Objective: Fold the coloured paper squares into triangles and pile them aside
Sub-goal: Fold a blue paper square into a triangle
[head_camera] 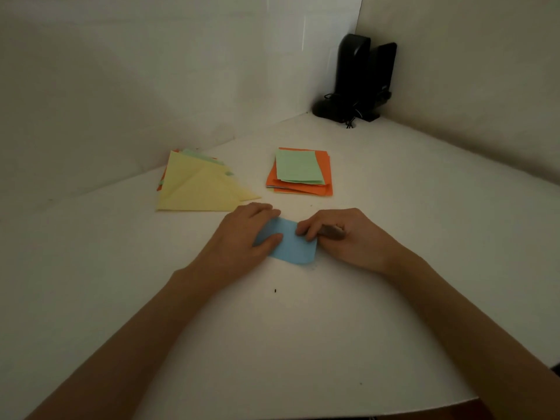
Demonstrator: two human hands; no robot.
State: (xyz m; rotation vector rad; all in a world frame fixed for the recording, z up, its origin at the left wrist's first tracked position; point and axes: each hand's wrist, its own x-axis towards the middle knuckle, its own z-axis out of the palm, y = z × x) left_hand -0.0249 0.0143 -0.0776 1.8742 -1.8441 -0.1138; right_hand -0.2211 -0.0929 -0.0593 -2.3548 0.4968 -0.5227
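Observation:
A blue paper [292, 245] lies on the white table between my two hands, partly covered by them. My left hand [242, 241] presses on its left part, thumb on top. My right hand [342, 237] pinches its right edge with bent fingers. Behind, to the left, sits a pile of folded triangles [197, 186] with yellow ones on top. To the right of that is a stack of flat squares [303, 174], a green sheet over orange ones.
A black device with a cable [360, 80] stands in the far corner where two white walls meet. The table's front edge [394, 410] runs along the bottom right. A small dark speck [275, 290] lies in front of the hands.

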